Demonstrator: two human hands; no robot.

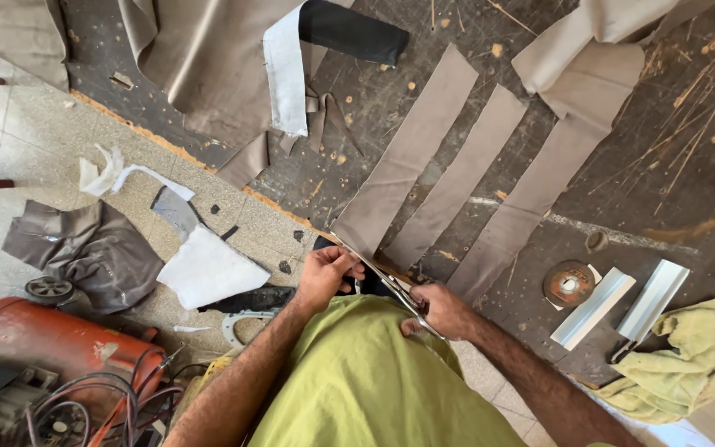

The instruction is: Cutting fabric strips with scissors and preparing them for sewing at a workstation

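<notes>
Green shirt (374,381) nearest, hands pinching brown fabric strip (399,165) and gripping scissors (403,294), worn workbench (622,182) beneath.

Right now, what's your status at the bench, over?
Left hand pinching end of fabric strip. Right hand on scissors, blades at strip's edge. Two more strips alongside, nothing blocking.

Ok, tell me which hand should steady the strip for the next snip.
Left. The left hand already pinches the near end of the leftmost fabric strip at the table edge, while the right hand grips the scissors beside it.
</notes>
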